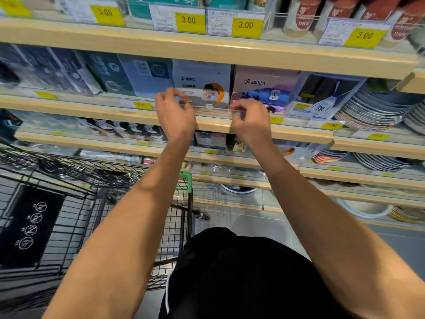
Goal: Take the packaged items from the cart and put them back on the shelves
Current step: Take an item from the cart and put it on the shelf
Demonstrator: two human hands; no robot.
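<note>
Spanning the whole view, long beige wooden shelves (207,50) stacked with boxed goods and yellow price tags; below and left of them, black wire shopping cart (69,203) with a green handle end. On the second shelf's front edge, white-grey packaged box printed with a cartoon child (202,88), standing upright beside a pink-purple box (259,88). Just in front of that white-grey box, left hand (174,113) and right hand (250,120), fingers curled and pinching the clear plastic rail (211,110) along the shelf lip.

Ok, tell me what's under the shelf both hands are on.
Below that shelf sits another row of packaged goods and stacked plates; the forearms cover the middle stretch.
</note>
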